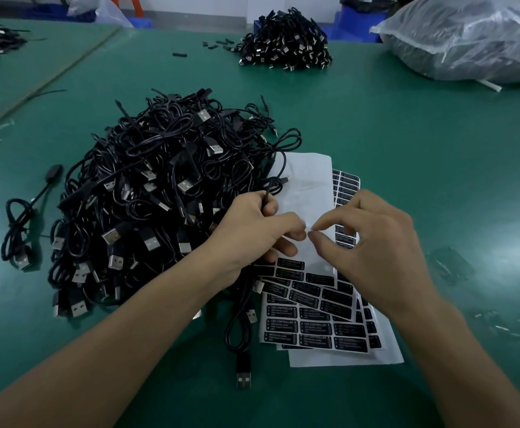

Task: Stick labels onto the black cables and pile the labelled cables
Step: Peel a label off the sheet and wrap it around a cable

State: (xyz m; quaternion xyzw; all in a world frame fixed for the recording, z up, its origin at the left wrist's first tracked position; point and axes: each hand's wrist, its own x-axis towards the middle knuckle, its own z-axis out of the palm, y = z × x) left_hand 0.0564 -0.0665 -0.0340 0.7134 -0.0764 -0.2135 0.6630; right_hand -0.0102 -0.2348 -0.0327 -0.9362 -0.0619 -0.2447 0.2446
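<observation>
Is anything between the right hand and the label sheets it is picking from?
Nothing visible: the right hand hovers directly above the label sheets, fingertips meeting the left hand, which grips a black cable.

The light is a bit dim and cool. It comes from above. A pale shine sits on the green table (407,143) at the right side of the frame. Soft shadows lie under the cable pile (160,193) and both arms. The plastic bag (469,35), upper right, glares white. The edges bend and look blurry.
</observation>
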